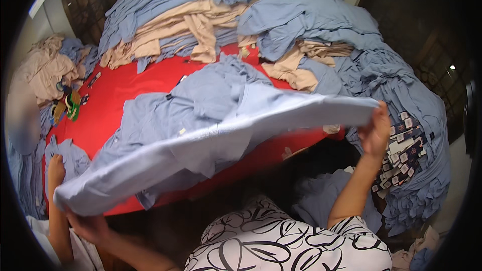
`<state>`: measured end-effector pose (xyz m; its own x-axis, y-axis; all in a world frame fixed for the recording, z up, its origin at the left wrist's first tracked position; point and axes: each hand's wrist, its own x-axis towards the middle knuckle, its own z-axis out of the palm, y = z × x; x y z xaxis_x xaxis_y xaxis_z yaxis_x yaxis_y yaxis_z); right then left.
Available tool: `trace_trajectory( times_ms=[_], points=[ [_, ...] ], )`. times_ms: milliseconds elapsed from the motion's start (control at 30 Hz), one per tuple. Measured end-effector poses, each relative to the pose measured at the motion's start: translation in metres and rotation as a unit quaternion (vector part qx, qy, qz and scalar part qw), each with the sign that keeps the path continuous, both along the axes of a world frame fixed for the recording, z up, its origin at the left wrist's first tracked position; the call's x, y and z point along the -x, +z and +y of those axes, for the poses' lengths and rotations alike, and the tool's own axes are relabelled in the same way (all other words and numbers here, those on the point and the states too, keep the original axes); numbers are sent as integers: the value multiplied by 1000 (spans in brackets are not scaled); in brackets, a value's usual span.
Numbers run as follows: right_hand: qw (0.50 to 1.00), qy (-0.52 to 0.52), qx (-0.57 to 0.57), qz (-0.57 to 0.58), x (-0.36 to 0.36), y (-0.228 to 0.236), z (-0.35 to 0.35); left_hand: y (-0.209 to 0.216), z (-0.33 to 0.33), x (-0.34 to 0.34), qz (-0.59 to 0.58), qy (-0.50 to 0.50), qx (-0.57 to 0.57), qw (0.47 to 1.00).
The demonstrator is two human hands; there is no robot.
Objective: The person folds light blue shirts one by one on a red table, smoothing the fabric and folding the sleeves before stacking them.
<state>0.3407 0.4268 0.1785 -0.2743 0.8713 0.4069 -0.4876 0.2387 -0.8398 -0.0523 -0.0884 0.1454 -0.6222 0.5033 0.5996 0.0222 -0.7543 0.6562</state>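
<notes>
A light blue shirt is stretched slantwise across the view between my two hands, its edges smeared by motion. My right hand is raised on the right and pinches the shirt's upper right end. Low on the left, my left hand grips the other end; its fingers are partly hidden by the cloth and blurred. Under and beyond the held shirt, another crumpled blue garment lies on the red table covering.
Heaps of blue garments and beige garments line the table's back. Rolls of tape lie at left. Several hang tags rest on the right pile. Another person's hand is close by my left hand.
</notes>
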Motion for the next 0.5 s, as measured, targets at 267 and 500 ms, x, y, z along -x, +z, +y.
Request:
trace_trajectory(
  times_ms=[267,500],
  points=[
    [958,-261,-88,83,-107,38,-11,-3,112,-8,-41,159,174,971],
    [999,11,-26,32,-102,88,201,99,320,87,-6,88,121,989]
  ],
)
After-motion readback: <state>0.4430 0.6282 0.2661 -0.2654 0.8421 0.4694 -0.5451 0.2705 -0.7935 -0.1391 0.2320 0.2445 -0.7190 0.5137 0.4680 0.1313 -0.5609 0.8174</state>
